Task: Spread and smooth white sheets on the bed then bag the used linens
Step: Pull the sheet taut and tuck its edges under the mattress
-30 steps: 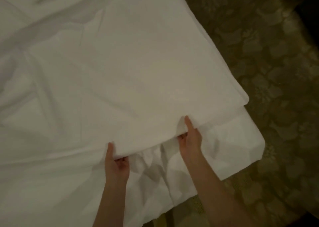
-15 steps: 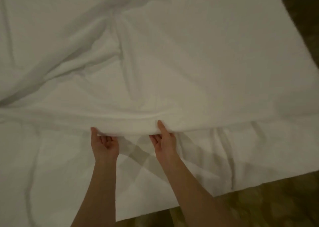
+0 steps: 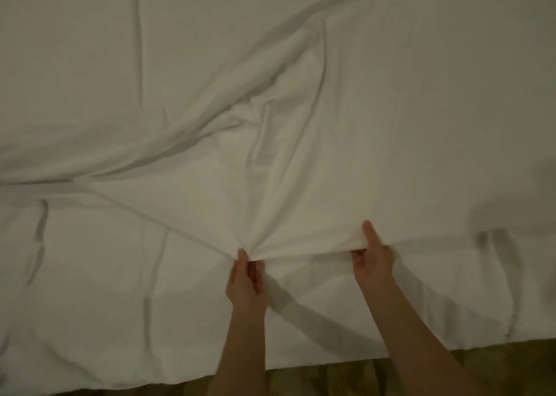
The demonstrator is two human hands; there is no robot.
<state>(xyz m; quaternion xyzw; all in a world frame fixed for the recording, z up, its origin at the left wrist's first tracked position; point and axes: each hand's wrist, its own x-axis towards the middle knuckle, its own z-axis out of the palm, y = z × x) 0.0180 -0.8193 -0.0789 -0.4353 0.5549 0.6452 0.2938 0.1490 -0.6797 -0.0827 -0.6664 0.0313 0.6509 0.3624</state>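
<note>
White top sheet [image 3: 301, 109] is spread across the bed [image 3: 90, 305] and fills most of the head view. Its near edge is lifted off the lower sheet [image 3: 436, 290] along the stretch between the two hands; the rest of the edge runs off to the left as a flat fold line. A long diagonal ridge of bunched fabric is seen crossing the top sheet from upper right to lower left, and shorter creases fan out from the point held by the left hand.

Left hand [image 3: 245, 281]: the sheet edge is pinched between the thumb and curled fingers, with the fabric gathered to a tight point at the grip. The grip is narrow and closed on the cloth.

Right hand [image 3: 373, 260]: the sheet edge is held with the thumb laid on top of the fabric and the fingers curled underneath. The grip is closed on the cloth, and the edge between the two hands is drawn taut.

Both forearms enter from the bottom of the view, and their shadows fall on the lower sheet. The lower sheet lies flat under the lifted edge and reaches the near side of the bed, with several vertical creases visible. A strip of dark patterned floor [image 3: 481, 365] is visible below the bed edge at lower right.
</note>
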